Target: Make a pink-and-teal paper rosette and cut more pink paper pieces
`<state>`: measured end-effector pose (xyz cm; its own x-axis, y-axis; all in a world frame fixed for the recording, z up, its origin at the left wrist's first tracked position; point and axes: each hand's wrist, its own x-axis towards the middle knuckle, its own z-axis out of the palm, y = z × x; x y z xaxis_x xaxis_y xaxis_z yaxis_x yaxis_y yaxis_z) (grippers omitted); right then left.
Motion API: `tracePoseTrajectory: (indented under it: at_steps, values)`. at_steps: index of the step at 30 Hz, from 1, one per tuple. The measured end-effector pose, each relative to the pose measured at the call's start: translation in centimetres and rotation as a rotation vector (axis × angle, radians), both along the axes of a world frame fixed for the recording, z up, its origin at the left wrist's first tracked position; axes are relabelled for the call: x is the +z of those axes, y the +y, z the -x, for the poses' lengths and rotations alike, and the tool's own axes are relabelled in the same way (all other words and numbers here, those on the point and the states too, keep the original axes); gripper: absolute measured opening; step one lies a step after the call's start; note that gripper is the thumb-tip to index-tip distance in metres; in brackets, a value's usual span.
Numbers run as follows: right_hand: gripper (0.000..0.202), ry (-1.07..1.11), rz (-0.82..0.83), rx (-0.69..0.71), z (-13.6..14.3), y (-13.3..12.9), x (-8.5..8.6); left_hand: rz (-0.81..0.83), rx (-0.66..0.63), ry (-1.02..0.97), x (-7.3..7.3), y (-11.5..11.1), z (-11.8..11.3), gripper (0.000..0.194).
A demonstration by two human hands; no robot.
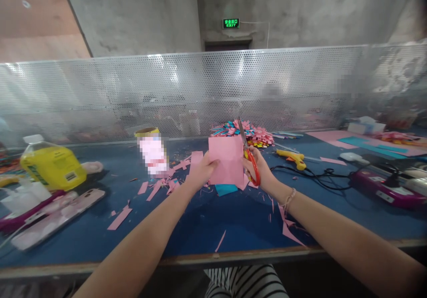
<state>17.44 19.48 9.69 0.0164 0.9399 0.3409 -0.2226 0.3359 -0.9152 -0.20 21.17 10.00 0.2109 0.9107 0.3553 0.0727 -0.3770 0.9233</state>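
A pink paper sheet (227, 160) is upright above the middle of the blue table (193, 240). My left hand (204, 171) pinches its left edge. My right hand (258, 167) is closed around the red handles of the scissors (253, 169) at the sheet's right edge, and the blades point up and away. Whether its fingers also touch the paper is hard to tell. Beneath the sheet, a piece of blue paper (226, 189) shows. Pink scraps (154, 190) lie to the left of my left hand.
Behind the sheet is a pile of pink and blue fringed paper (263, 136). A yellow glue gun (292, 159) with a black cable lies right, near a purple power strip (383, 189). At left are a yellow bottle (53, 164) and a phone (60, 218). A perforated metal screen (110, 98) stands behind.
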Motion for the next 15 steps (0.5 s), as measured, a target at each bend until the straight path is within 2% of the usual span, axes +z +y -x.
tracePoseTrajectory:
  at_steps: [3,6,9,15]
  values:
    - [0.037,0.018,0.056,-0.01,-0.02,-0.41,0.33,-0.065,0.09,0.091,-0.05,0.14,-0.08,0.04]
    - [0.031,0.015,0.041,-0.056,-0.26,-0.6,0.73,-0.114,0.113,0.153,-0.26,0.36,-0.06,0.039]
    - [0.032,0.013,0.009,-0.064,-0.49,-0.59,0.94,-0.149,0.103,0.2,-0.43,0.44,-0.06,0.034]
    - [0.041,0.02,0.014,0.002,-0.53,-0.32,0.6,-0.108,0.187,0.244,-0.02,-0.17,-0.41,0.031]
